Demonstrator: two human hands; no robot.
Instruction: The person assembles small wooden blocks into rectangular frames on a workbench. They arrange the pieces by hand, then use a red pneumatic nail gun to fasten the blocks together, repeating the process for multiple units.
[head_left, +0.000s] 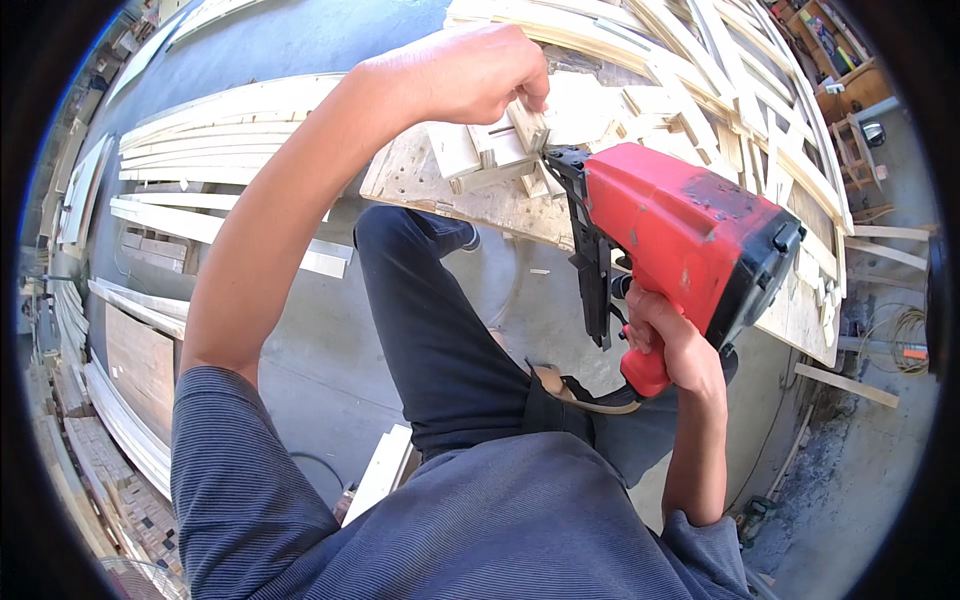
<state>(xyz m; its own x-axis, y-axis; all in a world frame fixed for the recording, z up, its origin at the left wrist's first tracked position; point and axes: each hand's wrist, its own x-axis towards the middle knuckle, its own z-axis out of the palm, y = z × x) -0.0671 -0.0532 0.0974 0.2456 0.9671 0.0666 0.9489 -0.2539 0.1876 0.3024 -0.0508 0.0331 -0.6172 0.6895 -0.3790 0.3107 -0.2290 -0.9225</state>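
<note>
My right hand (672, 338) is wrapped round the grip of a red and black nail gun (680, 225). The tool's nose points left and rests at, or just short of, a small group of pale wooden blocks; contact cannot be told. From the left, my left hand (490, 75) reaches over with fingers curled down on a wooden block (528, 126). Beside that block, other cut wood pieces (468, 152) lie close together on a plywood worktable (420, 185). The nail gun's black magazine (592, 270) hangs down past the table's near edge.
Long wooden strips (740, 100) are heaped across the table's far and right parts. More boards (215, 130) lie stacked to the left. My bent leg (430, 310) is under the near table edge. A coiled cable (908, 335) lies at far right, near a loose strip (848, 386).
</note>
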